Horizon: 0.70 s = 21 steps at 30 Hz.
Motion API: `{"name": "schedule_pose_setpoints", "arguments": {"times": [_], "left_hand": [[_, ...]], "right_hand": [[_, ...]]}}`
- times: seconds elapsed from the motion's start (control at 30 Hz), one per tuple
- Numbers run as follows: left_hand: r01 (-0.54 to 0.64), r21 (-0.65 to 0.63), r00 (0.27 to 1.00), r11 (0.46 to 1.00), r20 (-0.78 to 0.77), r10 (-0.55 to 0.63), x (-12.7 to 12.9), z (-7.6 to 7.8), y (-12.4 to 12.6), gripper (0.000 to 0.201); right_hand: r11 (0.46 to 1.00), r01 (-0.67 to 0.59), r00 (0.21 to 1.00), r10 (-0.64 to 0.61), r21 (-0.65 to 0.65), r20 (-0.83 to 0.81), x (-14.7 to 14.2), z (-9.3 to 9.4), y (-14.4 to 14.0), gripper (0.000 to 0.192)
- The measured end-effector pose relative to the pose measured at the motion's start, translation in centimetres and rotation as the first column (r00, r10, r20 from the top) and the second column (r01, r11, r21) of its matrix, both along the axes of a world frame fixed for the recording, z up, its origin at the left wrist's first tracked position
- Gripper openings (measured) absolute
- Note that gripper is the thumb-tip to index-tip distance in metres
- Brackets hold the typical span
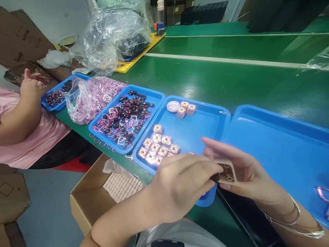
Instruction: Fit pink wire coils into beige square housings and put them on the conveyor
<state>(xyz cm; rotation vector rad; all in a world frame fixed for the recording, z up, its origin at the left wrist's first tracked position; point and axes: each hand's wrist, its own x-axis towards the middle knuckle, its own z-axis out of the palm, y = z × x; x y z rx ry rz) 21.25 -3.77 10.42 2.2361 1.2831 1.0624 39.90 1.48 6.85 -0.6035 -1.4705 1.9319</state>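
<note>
My right hand (253, 175), with metal bangles at the wrist, holds a small pale pink square housing (232, 171) between thumb and fingers. Its hollow inside, with round posts, faces me. From the left my left hand (182, 185) reaches across, its fingers pinching a small black part (215, 177) at the housing's edge. Whether that part sits inside the housing is hidden by my fingers. Below and behind both hands lies a blue tray (200, 128) holding several square pink blocks (162, 151) and a round white disc (173, 106).
Further left, another blue tray (158, 96) holds black parts with pink wires (128, 116), beside a plastic bag of pink wire loops (97, 96). A third blue tray (272, 137) stands right. Below the table edge, a cardboard box (84, 202) contains pink blocks. A co-worker's hand (32, 85) is far left.
</note>
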Motion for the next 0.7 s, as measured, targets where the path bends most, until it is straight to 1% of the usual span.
{"name": "schedule_pose_setpoints", "arguments": {"times": [0.07, 0.2, 0.33, 0.4, 0.5, 0.63, 0.7], "left_hand": [[-0.002, 0.03, 0.998, 1.0, -0.068, 0.004, -0.1, 0.0, -0.1, 0.025], [-0.052, 0.127, 0.988, 0.991, -0.14, 0.069, -0.1, 0.4, 0.1, 0.024], [0.004, 0.222, 0.985, 0.975, -0.171, 0.035, 0.2, 1.2, 0.2, 0.029], [0.012, 0.231, 0.982, 0.973, -0.186, 0.032, 0.2, 1.5, 0.1, 0.034], [0.019, 0.204, 0.979, 0.979, -0.205, 0.024, 0.1, 1.8, -0.1, 0.038], [0.055, 0.204, 0.971, 0.977, -0.24, -0.005, -0.1, 2.2, 0.0, 0.04], [0.068, 0.231, 0.963, 0.971, -0.268, -0.004, -0.1, 2.3, 0.1, 0.039]], "right_hand": [[1.0, 0.013, 1.0, -0.013, 0.017, 0.011, -0.1, -0.1, 0.0, 0.062], [0.999, 0.028, 0.999, -0.028, 0.023, 0.023, -0.2, -0.3, 0.0, 0.063], [0.999, 0.025, 1.0, -0.025, -0.033, 0.006, -0.2, -0.2, -0.1, 0.061], [0.997, 0.032, 0.999, -0.031, -0.07, 0.012, -0.2, -0.1, -0.1, 0.061], [0.993, 0.051, 0.999, -0.049, -0.108, 0.017, -0.2, 0.0, 0.1, 0.063], [0.993, 0.061, 0.998, -0.06, -0.101, 0.011, -0.2, -0.1, 0.4, 0.062], [0.993, 0.065, 0.998, -0.062, -0.101, 0.032, -0.2, -0.3, 0.5, 0.062]]}}
